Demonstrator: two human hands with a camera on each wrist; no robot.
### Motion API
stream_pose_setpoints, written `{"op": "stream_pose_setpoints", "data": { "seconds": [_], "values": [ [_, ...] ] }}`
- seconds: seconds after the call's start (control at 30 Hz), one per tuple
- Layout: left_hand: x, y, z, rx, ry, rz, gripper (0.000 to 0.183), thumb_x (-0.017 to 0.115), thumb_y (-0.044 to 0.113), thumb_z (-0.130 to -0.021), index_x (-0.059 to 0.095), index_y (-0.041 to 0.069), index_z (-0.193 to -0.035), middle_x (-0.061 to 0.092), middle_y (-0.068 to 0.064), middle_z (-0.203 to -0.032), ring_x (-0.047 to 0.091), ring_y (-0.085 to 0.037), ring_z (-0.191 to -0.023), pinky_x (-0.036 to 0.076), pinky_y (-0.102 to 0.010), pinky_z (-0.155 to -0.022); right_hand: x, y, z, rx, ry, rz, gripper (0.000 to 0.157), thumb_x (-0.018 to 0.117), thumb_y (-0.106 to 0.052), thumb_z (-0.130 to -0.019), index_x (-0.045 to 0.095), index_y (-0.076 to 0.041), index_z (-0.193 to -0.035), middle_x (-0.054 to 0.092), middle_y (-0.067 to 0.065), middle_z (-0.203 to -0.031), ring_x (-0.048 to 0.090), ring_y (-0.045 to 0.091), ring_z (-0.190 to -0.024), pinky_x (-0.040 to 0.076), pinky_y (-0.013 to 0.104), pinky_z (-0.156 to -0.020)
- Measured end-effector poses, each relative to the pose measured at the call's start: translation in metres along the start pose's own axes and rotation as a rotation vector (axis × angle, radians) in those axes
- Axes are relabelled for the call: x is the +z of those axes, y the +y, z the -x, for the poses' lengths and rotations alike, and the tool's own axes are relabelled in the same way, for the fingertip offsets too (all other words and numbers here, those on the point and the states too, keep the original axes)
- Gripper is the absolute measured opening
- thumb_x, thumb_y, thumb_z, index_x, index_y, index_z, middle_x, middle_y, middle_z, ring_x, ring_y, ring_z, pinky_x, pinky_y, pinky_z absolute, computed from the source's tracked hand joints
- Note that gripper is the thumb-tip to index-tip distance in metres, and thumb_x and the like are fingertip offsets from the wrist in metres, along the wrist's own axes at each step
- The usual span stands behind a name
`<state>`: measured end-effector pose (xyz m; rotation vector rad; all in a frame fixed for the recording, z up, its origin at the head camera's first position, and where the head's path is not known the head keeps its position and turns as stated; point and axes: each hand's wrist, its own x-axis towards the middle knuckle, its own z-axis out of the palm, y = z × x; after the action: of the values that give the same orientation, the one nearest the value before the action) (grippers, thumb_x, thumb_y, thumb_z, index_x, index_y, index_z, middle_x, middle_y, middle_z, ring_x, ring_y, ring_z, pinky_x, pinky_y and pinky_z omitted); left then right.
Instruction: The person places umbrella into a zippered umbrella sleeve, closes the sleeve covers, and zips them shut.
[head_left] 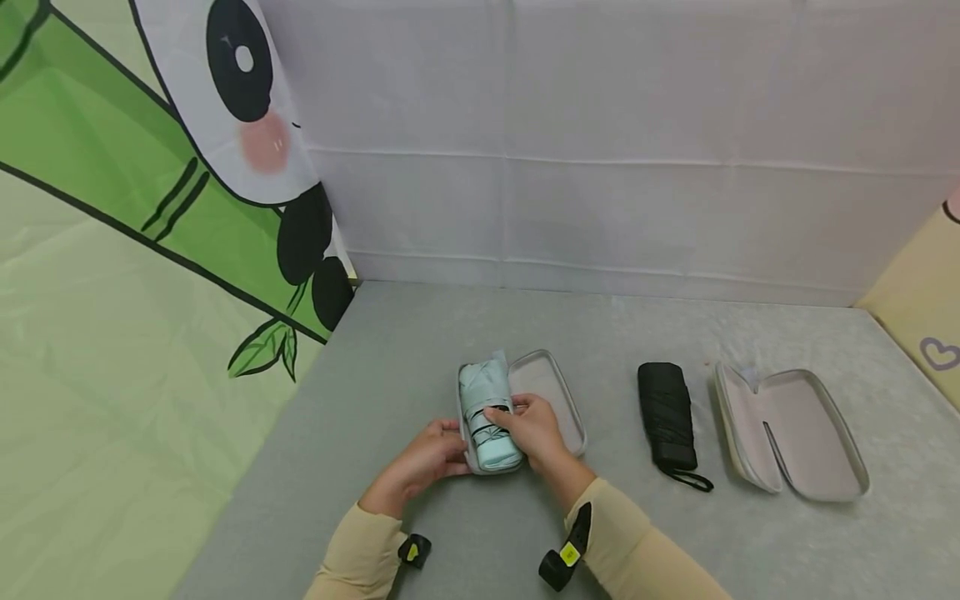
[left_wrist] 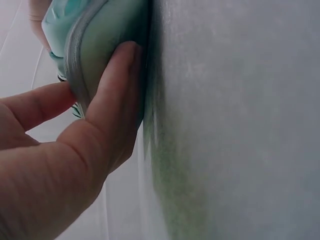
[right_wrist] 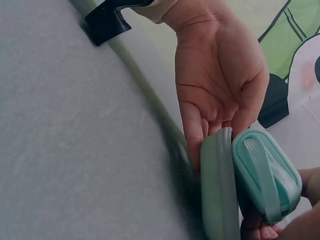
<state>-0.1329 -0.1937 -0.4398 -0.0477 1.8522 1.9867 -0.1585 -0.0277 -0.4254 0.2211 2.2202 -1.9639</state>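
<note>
A folded mint-green umbrella (head_left: pixel 487 385) lies in one half of an open zip case (head_left: pixel 545 382). My right hand (head_left: pixel 534 429) grips the umbrella from the right, thumb on top across its dark-patterned band. At the case's left side, my left hand (head_left: pixel 431 457) pinches its wall; in the left wrist view, fingers press the green outer shell (left_wrist: pixel 97 47) beside the grey zipper edge (left_wrist: pixel 74 55). The right wrist view shows the umbrella's mint end cap with its strap (right_wrist: pixel 267 175) next to the case's pale green side (right_wrist: pixel 211 185). My right fingers are partly hidden there.
To the right lies a black folded umbrella (head_left: pixel 666 417) with a wrist loop. Beyond it a second zip case (head_left: pixel 813 433) stands spread open. A grey-white cloth wall (head_left: pixel 600 217) rises behind the table (head_left: pixel 420 333), and a panda-print sheet (head_left: pixel 150 333) hangs at the left.
</note>
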Motion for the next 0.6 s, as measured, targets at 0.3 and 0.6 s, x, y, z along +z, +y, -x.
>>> {"op": "stream_pose_setpoints", "data": {
  "seconds": [0.3, 0.6],
  "values": [
    [0.002, -0.003, -0.002, -0.002, 0.005, -0.027, 0.038, 0.041, -0.002, -0.088, 0.023, -0.011, -0.120, 0.045, -0.021, -0.106, 0.055, -0.019, -0.081, 0.050, -0.037, -0.075, -0.001, 0.007, -0.003, -0.045, -0.019, 0.145, 0.042, 0.075, -0.018, -0.079, 0.057, 0.008, -0.105, 0.058, 0.008, -0.076, 0.053, 0.018, -0.068, 0.044, 0.030, -0.058],
    [0.016, 0.001, -0.009, -0.035, 0.081, -0.061, 0.035, 0.045, 0.010, -0.092, 0.029, -0.009, -0.116, 0.041, -0.025, -0.110, 0.059, -0.021, -0.080, 0.051, -0.036, -0.072, -0.017, 0.004, -0.010, -0.151, -0.100, 0.351, 0.033, 0.069, -0.017, -0.080, 0.061, 0.007, -0.100, 0.059, 0.005, -0.076, 0.052, 0.016, -0.068, 0.044, 0.030, -0.059]
  ]
}}
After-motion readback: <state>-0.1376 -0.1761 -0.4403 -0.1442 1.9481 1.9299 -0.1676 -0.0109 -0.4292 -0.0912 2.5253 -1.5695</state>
